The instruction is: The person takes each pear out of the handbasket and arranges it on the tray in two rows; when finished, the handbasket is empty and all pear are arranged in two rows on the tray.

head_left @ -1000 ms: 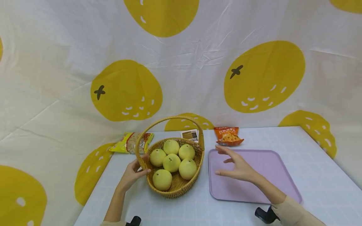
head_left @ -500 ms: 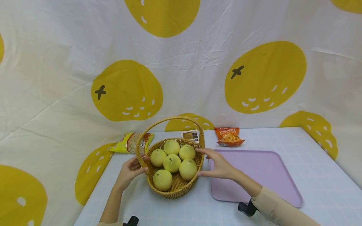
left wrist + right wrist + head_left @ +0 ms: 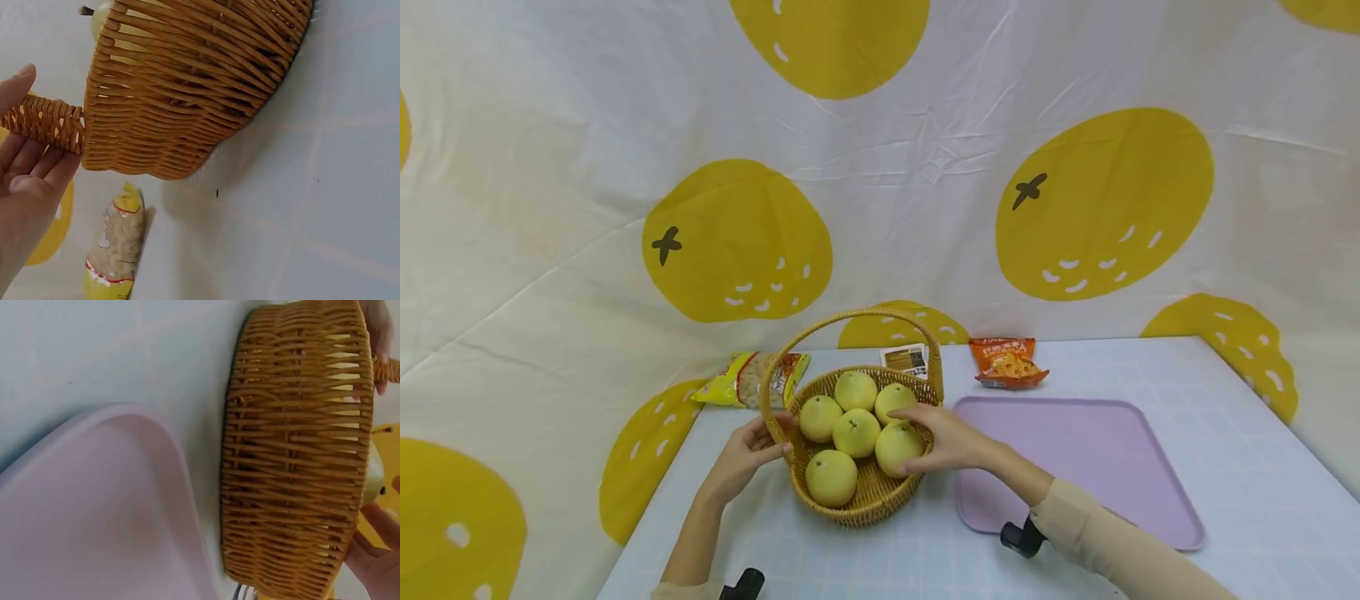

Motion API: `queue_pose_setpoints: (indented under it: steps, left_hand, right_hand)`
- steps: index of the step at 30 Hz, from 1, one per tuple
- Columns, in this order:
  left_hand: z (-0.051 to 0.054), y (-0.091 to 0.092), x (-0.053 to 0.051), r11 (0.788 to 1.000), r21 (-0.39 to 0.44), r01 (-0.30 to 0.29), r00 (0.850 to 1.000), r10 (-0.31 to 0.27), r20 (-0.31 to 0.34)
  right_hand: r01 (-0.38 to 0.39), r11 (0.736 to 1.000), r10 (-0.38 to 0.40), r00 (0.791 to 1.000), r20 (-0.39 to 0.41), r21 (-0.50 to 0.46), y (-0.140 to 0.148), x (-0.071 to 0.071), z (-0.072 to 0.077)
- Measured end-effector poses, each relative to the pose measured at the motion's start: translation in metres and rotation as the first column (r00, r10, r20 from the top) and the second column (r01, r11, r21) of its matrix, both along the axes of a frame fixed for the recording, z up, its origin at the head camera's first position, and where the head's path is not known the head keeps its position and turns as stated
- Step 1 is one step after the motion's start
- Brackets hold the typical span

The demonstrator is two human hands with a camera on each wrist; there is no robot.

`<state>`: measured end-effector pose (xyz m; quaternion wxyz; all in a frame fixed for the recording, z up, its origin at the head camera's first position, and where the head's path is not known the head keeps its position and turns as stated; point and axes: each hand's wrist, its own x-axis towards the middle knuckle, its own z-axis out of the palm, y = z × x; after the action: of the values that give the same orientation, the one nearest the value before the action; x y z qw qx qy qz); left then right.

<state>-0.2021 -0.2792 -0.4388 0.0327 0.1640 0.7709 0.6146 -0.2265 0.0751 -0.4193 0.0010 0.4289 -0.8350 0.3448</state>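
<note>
A round wicker basket [image 3: 880, 506] with a tall arched handle [image 3: 850, 315] stands on the table and holds several pale yellow-green pears [image 3: 831, 479]. My left hand [image 3: 737, 462] grips the foot of the handle at the basket's left side, the thumb on one face and the fingers behind, as the left wrist view shows. Over the basket's right rim, my right hand [image 3: 951, 442] has its thumb and fingers curved about the right-hand pear [image 3: 895, 450]. That pear still lies among the others. In the right wrist view the basket wall [image 3: 294, 456] hides most of the pears.
Right of the basket lies a flat lilac tray [image 3: 1075, 467]. Behind are a yellow snack bag [image 3: 748, 379], an orange snack bag [image 3: 1009, 364] and a small printed packet [image 3: 904, 358]. A fruit-patterned curtain [image 3: 910, 208] hangs along the back of the table [image 3: 850, 567].
My right hand has moved left from above the lilac tray, over the basket's rim, and its fingers now curve about a pear. My left hand has stayed at the basket handle.
</note>
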Motion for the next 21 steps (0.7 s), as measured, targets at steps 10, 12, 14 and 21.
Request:
queue_pose_setpoints:
  steps: [10, 12, 14, 21]
  left_hand:
    - [0.003, -0.004, -0.006, 0.996, -0.049, 0.075, 0.997, -0.075, -0.009]
    - [0.005, -0.004, -0.008, 0.995, -0.054, 0.080, 0.997, -0.080, -0.001]
    - [0.005, -0.005, -0.008, 0.995, -0.057, 0.078, 0.997, -0.078, 0.007]
    - [0.006, -0.004, -0.004, 0.996, -0.049, 0.077, 0.997, -0.076, 0.012]
  right_hand:
    - [0.109, 0.977, -0.115, 0.993, 0.025, 0.182, -0.020, -0.004, -0.004]
    - [0.136, 0.969, -0.146, 0.989, 0.034, 0.207, -0.024, -0.004, -0.003]
    - [0.145, 0.963, -0.160, 0.986, 0.045, 0.226, -0.027, -0.003, -0.003]
    - [0.149, 0.972, -0.156, 0.987, 0.025, 0.184, -0.030, -0.001, -0.004]
